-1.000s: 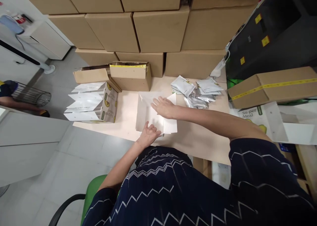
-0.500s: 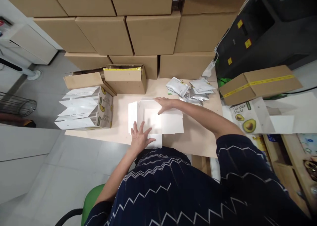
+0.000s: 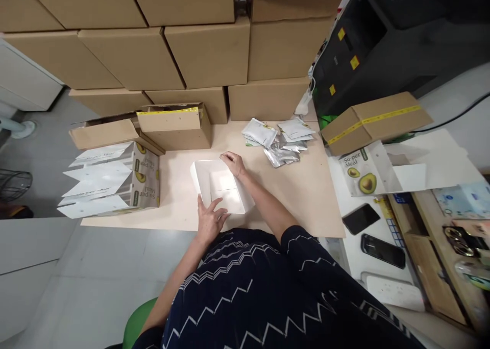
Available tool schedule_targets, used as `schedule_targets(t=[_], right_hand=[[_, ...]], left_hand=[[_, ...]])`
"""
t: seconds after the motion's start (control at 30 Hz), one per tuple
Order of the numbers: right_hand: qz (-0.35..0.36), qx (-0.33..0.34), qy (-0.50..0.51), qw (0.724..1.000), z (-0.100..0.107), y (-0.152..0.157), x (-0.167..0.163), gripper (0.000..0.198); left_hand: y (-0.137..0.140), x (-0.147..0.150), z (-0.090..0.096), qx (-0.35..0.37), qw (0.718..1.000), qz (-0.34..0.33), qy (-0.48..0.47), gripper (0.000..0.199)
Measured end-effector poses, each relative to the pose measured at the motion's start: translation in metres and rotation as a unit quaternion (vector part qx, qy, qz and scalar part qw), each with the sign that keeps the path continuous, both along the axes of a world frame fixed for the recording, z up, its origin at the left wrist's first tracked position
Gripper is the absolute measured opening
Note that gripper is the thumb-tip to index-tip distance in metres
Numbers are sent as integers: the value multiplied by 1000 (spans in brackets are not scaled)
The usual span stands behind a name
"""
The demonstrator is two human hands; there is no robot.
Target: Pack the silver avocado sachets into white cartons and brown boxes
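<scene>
A white open-topped cardboard box [image 3: 224, 181] stands on the table in front of my body, its walls upright and its inside bare. My left hand [image 3: 210, 220] grips the near wall at the left corner, with fingers reaching over the edge into the box. At the far right corner, my right hand [image 3: 234, 164] has its fingers closed on the rim. Behind and to the right lies a pile of white and silver pouches [image 3: 281, 139].
Folded printed avocado cartons [image 3: 145, 180] stand at the table's left end. Behind them are two open brown boxes [image 3: 174, 129], then stacked cartons [image 3: 206, 53]. A taped brown box [image 3: 375, 122], an avocado-printed carton [image 3: 362, 173] and two phones [image 3: 383, 251] are on the right.
The flaps that lay spread out are now up, forming the box's walls. My hands have shifted from pressing on it to gripping its edges. The view has swung to the right.
</scene>
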State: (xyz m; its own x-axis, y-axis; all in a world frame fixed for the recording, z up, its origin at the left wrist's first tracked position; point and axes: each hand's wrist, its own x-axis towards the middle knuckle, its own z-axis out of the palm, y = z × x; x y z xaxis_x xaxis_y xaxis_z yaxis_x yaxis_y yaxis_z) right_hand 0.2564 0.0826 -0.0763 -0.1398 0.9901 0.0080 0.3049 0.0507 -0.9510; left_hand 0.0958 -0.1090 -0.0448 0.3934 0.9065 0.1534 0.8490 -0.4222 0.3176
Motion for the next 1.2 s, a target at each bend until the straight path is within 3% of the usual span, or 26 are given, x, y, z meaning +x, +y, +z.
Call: schedule_targets(t=[0.13, 0.3, 0.37, 0.43, 0.5, 0.63, 0.73, 0.87, 1.03, 1.2], right_hand=[[-26, -33, 20, 999, -5, 7, 13, 46], [-4, -30, 35, 999, -7, 27, 64, 57], [-39, -28, 33, 998, -8, 43, 88, 60], [-103, -29, -34, 994, -10, 60, 111, 58], [-145, -30, -171, 974, -15, 76, 132, 55], [-96, -89, -433, 892, -36, 91, 158, 74], [-52, -95, -501, 858, -52, 90, 164, 62], [-39, -79, -509, 856, -58, 86, 166, 50], [-83, -60, -432, 896, -33, 81, 171, 37], [-221, 35, -283, 933, 26, 72, 184, 44]], left_hand=[[-2, 1, 1, -17, 999, 34, 32, 22], [-6, -10, 3, -39, 996, 58, 57, 16], [-7, -10, 3, -44, 995, 63, 60, 16], [-8, -9, 4, -50, 994, 70, 61, 16], [-8, -6, 3, -53, 994, 78, 59, 17], [-9, -3, 3, -57, 993, 86, 51, 18], [-9, -2, 4, -62, 993, 87, 49, 17], [-9, 1, 4, -69, 993, 89, 45, 18], [-9, 3, 2, -68, 993, 85, 38, 22], [-10, 1, -3, -51, 996, 75, 27, 26]])
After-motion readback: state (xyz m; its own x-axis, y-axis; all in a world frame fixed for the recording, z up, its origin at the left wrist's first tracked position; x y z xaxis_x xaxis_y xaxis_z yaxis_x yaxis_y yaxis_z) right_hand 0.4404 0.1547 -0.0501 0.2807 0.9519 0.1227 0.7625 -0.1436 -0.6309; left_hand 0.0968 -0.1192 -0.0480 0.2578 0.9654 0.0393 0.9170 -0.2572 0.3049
